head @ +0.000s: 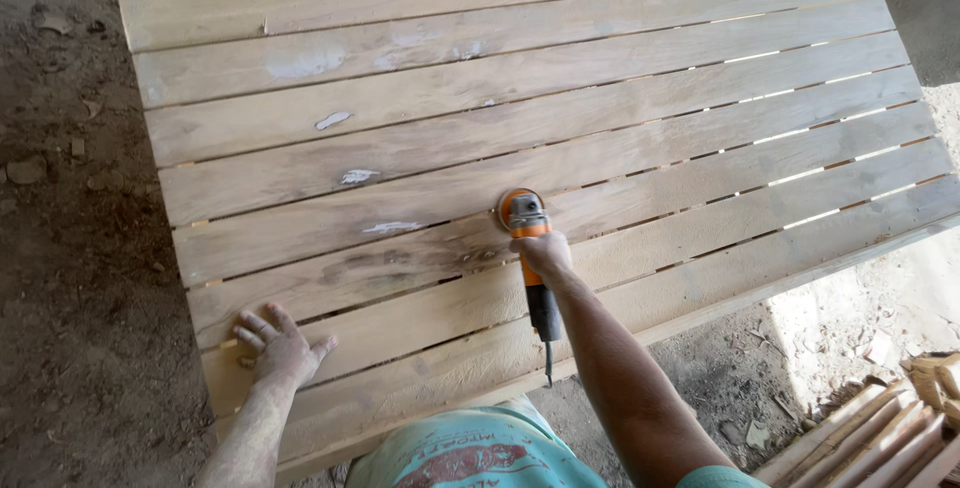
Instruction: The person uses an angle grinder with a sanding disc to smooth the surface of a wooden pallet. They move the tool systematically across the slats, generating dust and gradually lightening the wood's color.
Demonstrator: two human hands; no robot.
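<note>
**Angle grinder pressed to a slatted wooden panel**

Angle grinder [527, 248], orange and black, sits on the pale wooden panel [600, 98] with its round head down on a plank near the panel's middle, slightly toward the near edge. The right hand [541, 253] is wrapped around the tool's orange body, fingers closed tight on it, the forearm running back toward the lower right. The black rear of the grinder and its cord [548, 363] trail back under the wrist toward the person.

The left hand [275, 343] lies flat on a plank near the panel's near left corner, fingers spread and palm down, well apart from the grinder. It is dusted pale, as is the forearm behind it.

The panel is built of long boards laid side by side with thin gaps between them; light shows through the gaps on the right. Several white filler patches [357, 176] mark the boards left of the grinder, and a darker stain [370, 266] sits just left of the tool. Whether the disc is spinning is hard to tell from this view.

Bare dirt ground [70, 248] surrounds the panel. A stack of wooden strips [880, 438] lies at the lower right. The person's light green shirt [475, 448] shows at the bottom edge.
</note>
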